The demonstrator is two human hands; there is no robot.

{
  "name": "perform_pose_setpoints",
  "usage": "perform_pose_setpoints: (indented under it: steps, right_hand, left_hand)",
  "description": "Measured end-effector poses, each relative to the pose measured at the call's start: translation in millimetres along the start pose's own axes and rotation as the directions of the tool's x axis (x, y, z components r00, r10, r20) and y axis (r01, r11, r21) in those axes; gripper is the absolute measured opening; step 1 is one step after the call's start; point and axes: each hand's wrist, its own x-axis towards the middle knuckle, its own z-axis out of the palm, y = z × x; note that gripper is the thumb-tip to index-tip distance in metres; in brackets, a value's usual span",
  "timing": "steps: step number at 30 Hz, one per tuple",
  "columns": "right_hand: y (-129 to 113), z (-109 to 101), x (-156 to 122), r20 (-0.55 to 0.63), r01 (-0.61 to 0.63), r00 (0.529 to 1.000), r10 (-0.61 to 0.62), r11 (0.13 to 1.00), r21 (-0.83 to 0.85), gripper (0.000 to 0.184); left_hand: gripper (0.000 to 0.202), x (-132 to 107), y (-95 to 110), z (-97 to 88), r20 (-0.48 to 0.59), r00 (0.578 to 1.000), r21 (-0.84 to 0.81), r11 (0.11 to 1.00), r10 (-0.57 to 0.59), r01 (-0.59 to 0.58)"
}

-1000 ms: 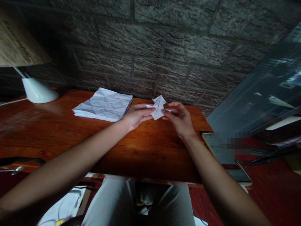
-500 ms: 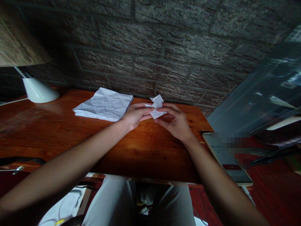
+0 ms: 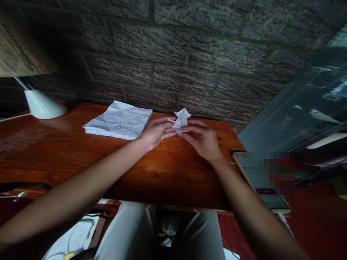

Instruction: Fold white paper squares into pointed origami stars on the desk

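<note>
Between my two hands is a small white folded paper figure (image 3: pixel 181 121), with pointed flaps at its top and left side. My left hand (image 3: pixel 158 133) grips its left edge between thumb and fingers. My right hand (image 3: pixel 202 138) pinches the lower right part with thumb and index finger. Both hands are above the wooden table, near its back edge. Left of them lies a stack of creased white paper sheets (image 3: pixel 121 117), partly behind my left wrist. The fingertips behind the figure are hidden.
A lamp with a white base (image 3: pixel 45 104) stands at the back left of the wooden table (image 3: pixel 151 180). A phone (image 3: pixel 260 180) lies at the right edge. The block wall (image 3: pixel 173 54) rises behind, and a translucent panel (image 3: pixel 292 97) slants at the right.
The paper figure's lower flap, spread out wide before, now looks narrower and folded over. My right fingers have shifted slightly downward on it. My left hand keeps its hold.
</note>
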Motion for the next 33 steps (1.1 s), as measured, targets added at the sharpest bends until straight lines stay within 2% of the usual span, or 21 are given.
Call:
perform_pose_setpoints:
  steps: [7, 16, 22, 27, 33]
  right_hand:
    - [-2, 0, 0, -0.041, -0.049, 0.998, 0.049, 0.999, -0.008, 0.009]
    - [-1, 2, 2, -0.083, -0.141, 0.985, 0.152, 0.982, 0.13, 0.011]
    - [-1, 1, 2, -0.088, -0.175, 0.978, 0.188, 0.974, 0.143, 0.013]
    - [-2, 0, 2, -0.092, -0.177, 0.976, 0.195, 0.968, 0.176, 0.012]
    - [-3, 1, 2, -0.076, -0.193, 0.975, 0.21, 0.963, 0.187, 0.014]
  left_hand:
    - [0.029, 0, 0, -2.9, 0.049, 0.997, -0.014, 0.998, 0.059, -0.059]
    - [0.048, 4, -1, -10.9, 0.179, 0.976, -0.016, 0.992, 0.123, -0.122]
    - [0.072, 3, -3, -13.1, 0.281, 0.935, 0.027, 0.972, 0.215, -0.232]
    - [0.038, 4, -5, -14.9, 0.333, 0.889, 0.187, 0.902, 0.314, -0.388]
    - [0.036, 11, -6, -17.8, 0.342, 0.844, 0.329, 0.789, 0.412, -0.519]
